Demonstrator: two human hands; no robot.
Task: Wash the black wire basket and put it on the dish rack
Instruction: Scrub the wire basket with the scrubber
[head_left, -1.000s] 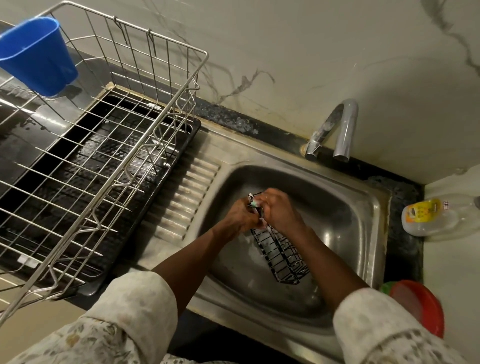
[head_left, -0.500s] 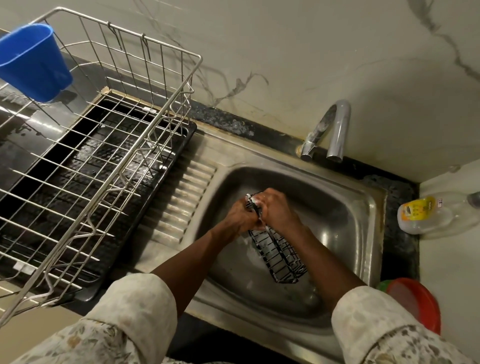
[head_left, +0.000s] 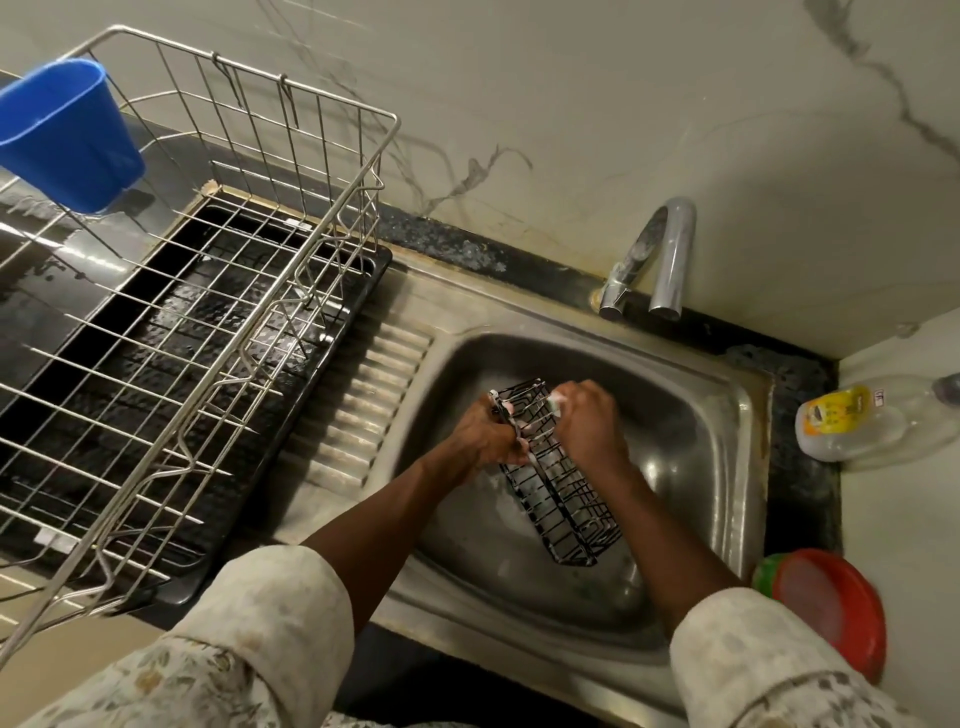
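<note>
1. The basket (head_left: 561, 499) is lying tilted inside the sink (head_left: 727, 415), its near end low in the basin and its far end raised between both hands.
2. The left hand (head_left: 483, 436) is gripping the basket's left edge, fingers curling round the wires.
3. The right hand (head_left: 587, 426) is curling round a small pale pad (head_left: 555, 402), pressing it against the far wires.
4. The rack (head_left: 208, 338) is standing left of the sink, apart from the basket, with a blue cup (head_left: 67, 135) hanging on it.
</note>
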